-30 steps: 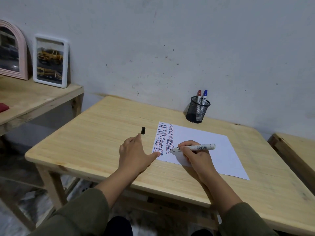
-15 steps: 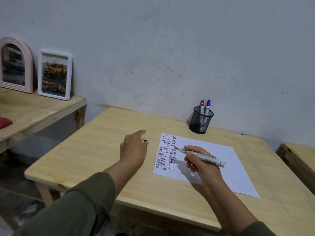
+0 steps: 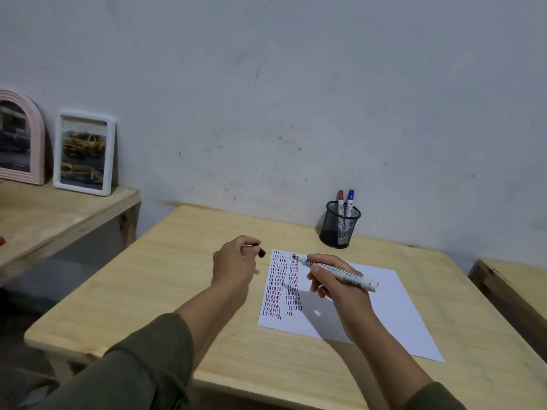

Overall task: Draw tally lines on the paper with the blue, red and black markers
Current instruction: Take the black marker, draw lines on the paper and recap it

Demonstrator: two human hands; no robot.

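Observation:
A white paper [image 3: 381, 303] lies on the wooden table [image 3: 165, 291], its left part filled with two columns of blue, red and black tally lines [image 3: 282, 284]. My right hand [image 3: 334, 288] holds an uncapped black marker [image 3: 340, 272] above the paper, tip pointing left over the upper lines. My left hand [image 3: 233, 264] hovers just left of the paper and pinches the small black cap [image 3: 261, 252] between thumb and fingers. A red marker [image 3: 340, 199] and a blue marker [image 3: 350, 199] stand in a black mesh cup [image 3: 339, 229] behind the paper.
A second wooden table [image 3: 59, 214] at the left carries a white picture frame [image 3: 84, 152] and a pink arched frame [image 3: 20, 137] leaning on the grey wall. Another wooden surface [image 3: 515, 279] edges in at the right.
My left hand reached the black cap on the table and picked it up. My right hand lifted the marker off the paper and moved its tip up toward the top of the lines.

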